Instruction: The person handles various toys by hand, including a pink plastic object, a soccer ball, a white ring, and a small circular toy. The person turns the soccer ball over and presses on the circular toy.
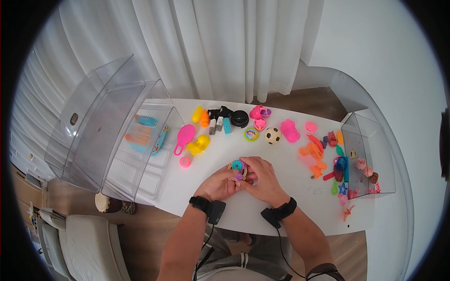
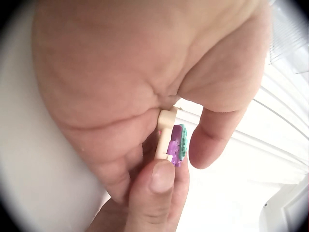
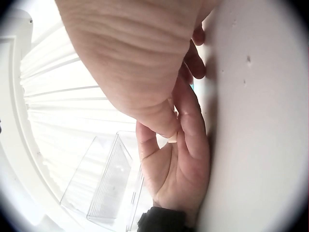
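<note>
In the head view a small plastic toy with teal, purple and cream parts is held between both hands over the table's front middle. My left hand cradles it, palm turned up, with the fingers bent behind it. From the other side my right hand pinches it. The left wrist view shows the toy edge-on: a cream piece beside a purple part and a teal disc. The right thumb presses its lower end. In the right wrist view, fingers hide most of the toy.
On the white table, a pink hand mirror, yellow toy, football and pink tub lie beyond my hands. Several colourful toys spread right, near a clear bin. A large clear lidded case stands left.
</note>
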Motion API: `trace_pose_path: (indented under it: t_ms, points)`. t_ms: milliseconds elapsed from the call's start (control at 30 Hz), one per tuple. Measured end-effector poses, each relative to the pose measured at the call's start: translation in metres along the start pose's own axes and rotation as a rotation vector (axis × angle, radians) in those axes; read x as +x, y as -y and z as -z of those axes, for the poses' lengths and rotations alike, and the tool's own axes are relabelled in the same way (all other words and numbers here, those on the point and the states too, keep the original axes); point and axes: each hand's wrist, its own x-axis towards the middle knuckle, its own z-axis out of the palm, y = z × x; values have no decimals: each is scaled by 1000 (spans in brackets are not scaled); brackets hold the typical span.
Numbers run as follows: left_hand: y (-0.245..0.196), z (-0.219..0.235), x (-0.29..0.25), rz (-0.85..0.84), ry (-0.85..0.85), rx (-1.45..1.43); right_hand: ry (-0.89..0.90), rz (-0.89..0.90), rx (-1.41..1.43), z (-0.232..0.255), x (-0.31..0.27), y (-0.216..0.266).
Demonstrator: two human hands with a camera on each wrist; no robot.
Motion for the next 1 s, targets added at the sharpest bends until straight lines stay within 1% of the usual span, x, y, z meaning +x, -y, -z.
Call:
trace_pose_path:
  t_ms: [167,300,367,400,467,567,600,633,700,767,833,900,967,1000]
  points:
    - [3,9,-1,17,-14,-24,0,2,7,1,0,0]
    - [0,6,0,56,-9,-74,-3,-6,13,1,0,0]
    - [0,8,1,65,81,-173,-6,-7,14,0,0,-1]
    - [0,9,2,64,81,-172,-6,-13,22,0,0,-1]
    - [0,12,3,70,138,-250,-7,-19,29,0,0,-1]
    - [-1,10,3,81,141,-247,-27,-10,41,0,1,-2]
    - [-2,10,2,82,142,-247,-28,-33,92,-1,2,-5]
    - [-2,9,2,85,113,-219,-29,-55,143,-1,3,-6]
    - [-3,8,2,89,85,-192,-44,-55,139,1,3,-4]
    - [-3,6,2,88,-11,-134,-58,-56,135,3,3,-1]
    - [-4,-2,1,89,-42,-146,-90,-96,238,6,4,1]
    - [-4,-1,1,89,-73,-158,-112,-74,198,9,3,1]
    - [-3,6,2,81,53,-211,-135,-52,158,14,3,-2]
    - [-4,5,1,80,53,-211,-137,-37,62,17,2,-4]
